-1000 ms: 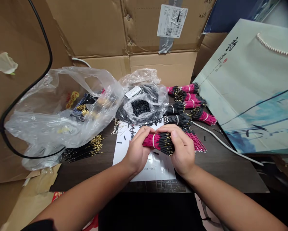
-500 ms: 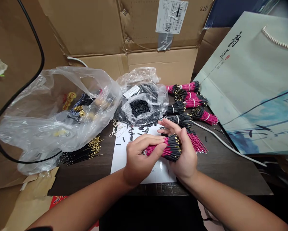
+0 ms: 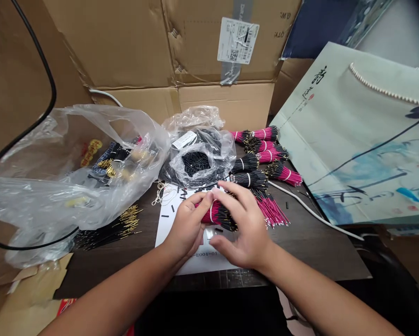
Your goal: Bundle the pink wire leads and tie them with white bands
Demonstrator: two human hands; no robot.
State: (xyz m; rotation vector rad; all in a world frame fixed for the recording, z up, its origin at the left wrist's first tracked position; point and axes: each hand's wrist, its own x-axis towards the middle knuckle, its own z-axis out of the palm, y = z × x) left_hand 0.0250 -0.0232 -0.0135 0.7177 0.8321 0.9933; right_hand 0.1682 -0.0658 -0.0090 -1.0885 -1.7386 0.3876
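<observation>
While the left fingers (image 3: pixel 202 201) clench a banded wire bundle (image 3: pixel 212 215) and the right fingers (image 3: pixel 230 195) spread over it, more banded bundles (image 3: pixel 256 156) lie at 1 o'clock, loose wires (image 3: pixel 107 235) at 9 o'clock.

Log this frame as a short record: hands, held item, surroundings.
left hand: grips magenta end of banded wire bundle
right hand: spread over the bundle's black end
under hands: white printed sheet, loose short black tubes
beyond: other wire bundles, clear plastic bag
surface: dark table
</observation>
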